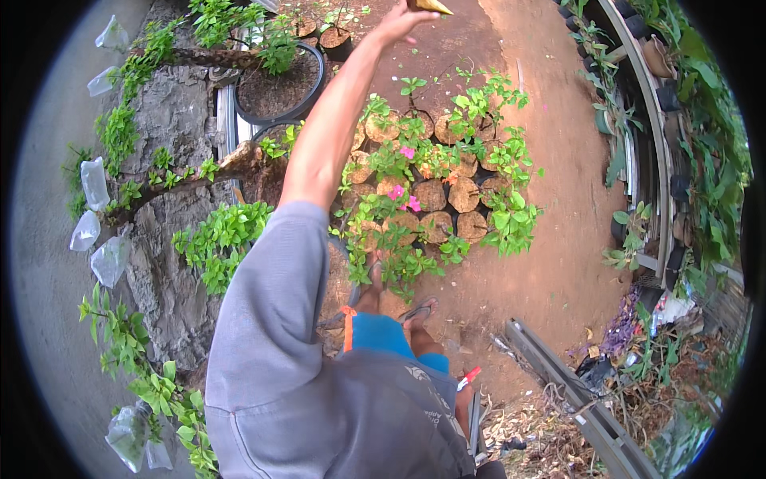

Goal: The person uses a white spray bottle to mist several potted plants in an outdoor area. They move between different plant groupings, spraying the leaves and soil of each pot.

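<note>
My left arm stretches forward to the top edge of the view. There my left hand [402,24] is beside or against a brown and yellow object [435,6], mostly cut off by the frame; whether I grip it is unclear. My right hand [463,407] hangs low by my thigh, largely hidden by my shirt, with a red and white object [469,379] standing out of it. Before my feet stands a tight cluster of potted bougainvillea plants [464,194], with pink flowers [396,191], orange flowers [452,178] and brown fibrous potting medium.
Larger woody plants in round black pots [320,75] line the left, beside a rough grey ledge [170,114]. Clear plastic bags [111,260] cover branch tips. A metal beam [574,389] and dry leaf litter [526,434] lie lower right. Plant racks [649,108] edge the right.
</note>
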Available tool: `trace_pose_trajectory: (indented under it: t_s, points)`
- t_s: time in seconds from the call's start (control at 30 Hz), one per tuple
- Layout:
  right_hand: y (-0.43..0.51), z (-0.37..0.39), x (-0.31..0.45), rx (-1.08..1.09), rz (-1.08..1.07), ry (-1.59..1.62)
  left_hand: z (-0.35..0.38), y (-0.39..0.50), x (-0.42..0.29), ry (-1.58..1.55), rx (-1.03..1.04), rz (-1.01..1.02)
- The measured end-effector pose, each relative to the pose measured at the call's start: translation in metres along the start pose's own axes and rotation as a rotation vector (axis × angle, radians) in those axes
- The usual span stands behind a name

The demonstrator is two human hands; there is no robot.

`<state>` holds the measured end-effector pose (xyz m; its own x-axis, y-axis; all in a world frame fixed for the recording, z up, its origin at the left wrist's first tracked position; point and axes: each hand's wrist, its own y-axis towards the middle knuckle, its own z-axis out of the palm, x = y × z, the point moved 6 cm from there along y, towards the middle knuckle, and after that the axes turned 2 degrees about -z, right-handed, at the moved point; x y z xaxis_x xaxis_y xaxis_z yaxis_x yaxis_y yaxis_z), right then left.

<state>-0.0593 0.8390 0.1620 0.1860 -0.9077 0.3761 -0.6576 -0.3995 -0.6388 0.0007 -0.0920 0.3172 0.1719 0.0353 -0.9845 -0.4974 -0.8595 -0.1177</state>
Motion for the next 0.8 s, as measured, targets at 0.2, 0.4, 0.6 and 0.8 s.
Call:
trace_pose_trajectory:
  t_s: [0.2, 0.4, 0.6, 0.8]
  points:
    - [0.017, -0.022, 0.020, -0.085, -0.111, 0.025, 0.025, -0.062, -0.004, -0.081, -0.550, 0.134]
    - [0.059, -0.057, 0.085, 0.010, -0.268, 0.225, 0.149, -0.369, 0.115, 0.437, -0.137, -0.215]
    - [0.078, -0.103, 0.211, 0.292, -0.539, 0.370, 0.244, -0.580, 0.141, 0.250, 0.501, -0.488]
    - [0.015, -0.132, 0.352, 0.742, -0.999, 0.448, 0.280, -0.563, 0.047, 0.398, 0.050, 0.123]
